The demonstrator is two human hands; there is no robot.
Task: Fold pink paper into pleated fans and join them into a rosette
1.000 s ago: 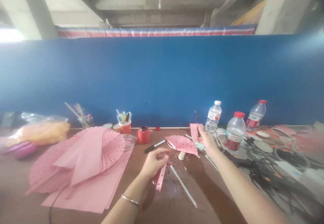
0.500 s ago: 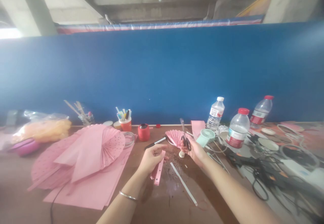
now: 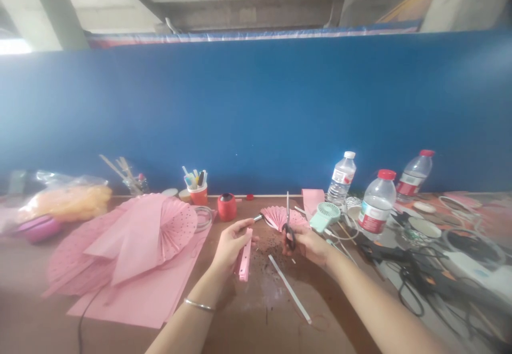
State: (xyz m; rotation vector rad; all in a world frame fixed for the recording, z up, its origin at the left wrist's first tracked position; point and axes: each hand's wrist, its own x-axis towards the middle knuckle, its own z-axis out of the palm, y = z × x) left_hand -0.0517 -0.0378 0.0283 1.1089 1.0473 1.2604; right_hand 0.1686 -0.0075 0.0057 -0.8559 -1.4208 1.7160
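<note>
My left hand [image 3: 233, 244] is closed around a narrow stack of folded pink paper [image 3: 245, 260] with dark dots along it. My right hand [image 3: 306, 243] grips a pair of scissors [image 3: 288, 231] by the dark handles, blades pointing up and away from me. The scissors are apart from the paper. Behind them a pleated pink paper fan [image 3: 276, 217] lies on the table, partly covered by the right hand and scissors. Between my hands are dark scraps [image 3: 270, 252] and a white strip [image 3: 290, 289]. A silvery marker [image 3: 258, 218] lies just beyond my left hand.
Large pink paper fans and sheets [image 3: 132, 247] cover the left side. A red jar [image 3: 227, 207] and a cup of pens [image 3: 198, 191] stand at the back. To the right are a green handheld fan [image 3: 326, 215], water bottles [image 3: 377, 204] and tangled cables [image 3: 412, 279].
The folded paper in my left hand has moved slightly left and up and stands more upright. My right hand has shifted a little, and the scissors have turned to point more upright.
</note>
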